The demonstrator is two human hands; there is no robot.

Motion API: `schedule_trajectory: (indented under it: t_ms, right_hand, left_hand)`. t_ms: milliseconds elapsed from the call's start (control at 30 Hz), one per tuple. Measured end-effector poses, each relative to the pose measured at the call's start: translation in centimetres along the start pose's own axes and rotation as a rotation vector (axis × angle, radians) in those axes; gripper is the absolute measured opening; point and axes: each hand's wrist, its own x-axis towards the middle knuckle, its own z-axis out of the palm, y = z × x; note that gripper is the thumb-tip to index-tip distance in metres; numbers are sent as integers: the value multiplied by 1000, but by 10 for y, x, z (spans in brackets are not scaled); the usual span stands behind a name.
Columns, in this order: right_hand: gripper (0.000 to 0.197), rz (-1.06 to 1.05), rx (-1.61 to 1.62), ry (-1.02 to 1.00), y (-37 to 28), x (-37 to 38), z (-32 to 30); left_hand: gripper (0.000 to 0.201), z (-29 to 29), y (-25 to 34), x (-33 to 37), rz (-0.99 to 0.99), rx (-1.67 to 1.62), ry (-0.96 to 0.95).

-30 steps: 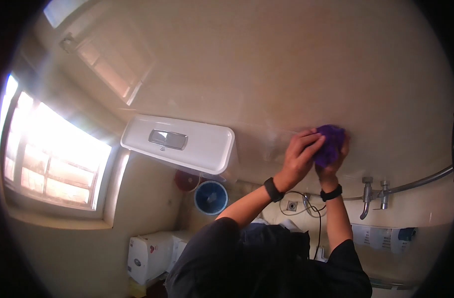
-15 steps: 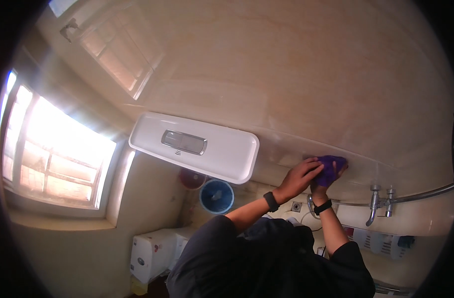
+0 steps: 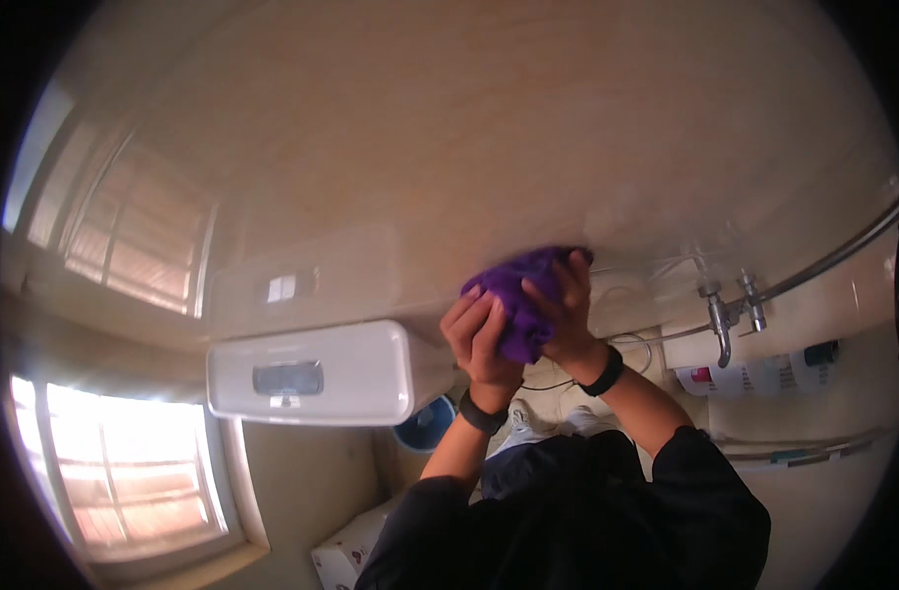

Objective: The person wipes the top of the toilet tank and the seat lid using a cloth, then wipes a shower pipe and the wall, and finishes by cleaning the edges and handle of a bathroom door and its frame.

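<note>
Purple cloth [image 3: 513, 285]: partly covered by fingers; contact with the wall [image 3: 617, 118] unclear
Left hand [image 3: 481, 342]: palm hidden
Right hand [image 3: 570, 320]: palm hidden
Blue bucket [image 3: 430, 425]: partly behind the white wall-mounted unit [image 3: 369, 379]
White appliance [image 3: 343, 560]: cut by lower edge
Window [image 3: 140, 472]: upper panes blown out by glare

Wht unit [image 3: 346, 374], blu bucket [image 3: 426, 431], tap [image 3: 717, 320], window [image 3: 130, 467]

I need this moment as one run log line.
left hand: holding bunched purple cloth | right hand: holding same cloth | cloth: by glossy beige wall
</note>
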Motion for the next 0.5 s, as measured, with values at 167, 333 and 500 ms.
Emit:
schedule_trajectory:
  t_ms: [167,333,500]
  right_hand:
    - [58,125,63,-129,20,-68,-7]
    - [61,212,-2,-260,35,-123,-18]
    - [73,569,20,-460,53,-162,-80]
  left_hand:
    - [30,9,1,-47,-35,29,-159]
    - [36,29,6,-95,-113,14,-257]
    - [47,62,43,-116,-262,-87,-544]
